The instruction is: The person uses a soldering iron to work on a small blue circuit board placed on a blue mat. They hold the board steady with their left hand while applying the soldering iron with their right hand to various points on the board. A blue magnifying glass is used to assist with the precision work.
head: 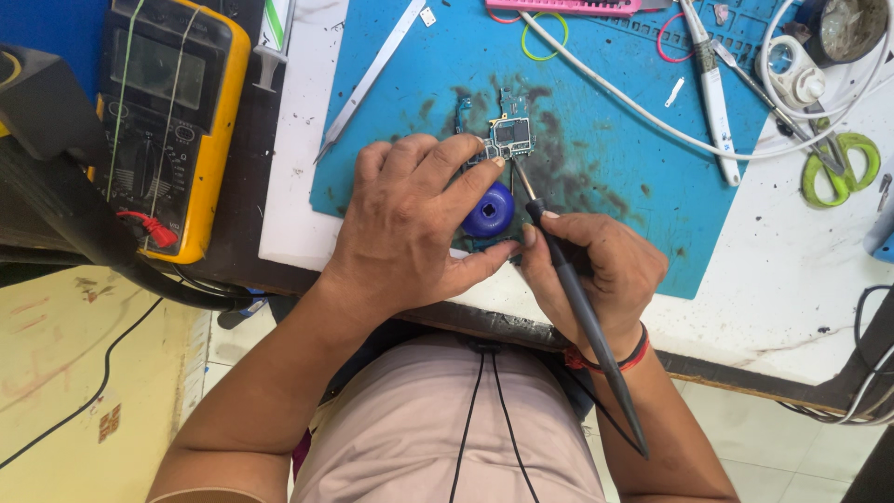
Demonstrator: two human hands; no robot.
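Soldering work on a small circuit board [507, 135], judged from the tool and the pose. The board lies on a blue work mat [596, 112] spread over the white bench [792, 270], at the middle of a dark sooty stain on the mat.

Left hand [410, 224]: fingers curled over the board's near-left edge, forefinger and thumb tips pressing down beside it, steadying it. The same hand partly covers a round blue pot [488, 210] sitting just in front of the board; whether the hand grips the pot or only rests against it, I cannot tell.

Right hand [596, 270]: closed in a pen grip round a slim dark soldering iron [568, 270]. Its thin metal tip angles up to the board's lower edge, touching it or very near; contact point too small to confirm. The handle runs back over the wrist toward the body.

Step in hand, as I read it: working a point on the board's near edge while the other hand pins the board still.

Next move seems to call for a steady tip, light pressure, and the left fingertips kept clear of the hot end, since they sit just beside it.

Around: tweezers [368, 79] lying on the mat's left edge, a yellow multimeter [172, 121] further left, green-handled scissors [843, 168] at right, white cable [643, 107] crossing the mat, rubber bands [545, 35] at top.
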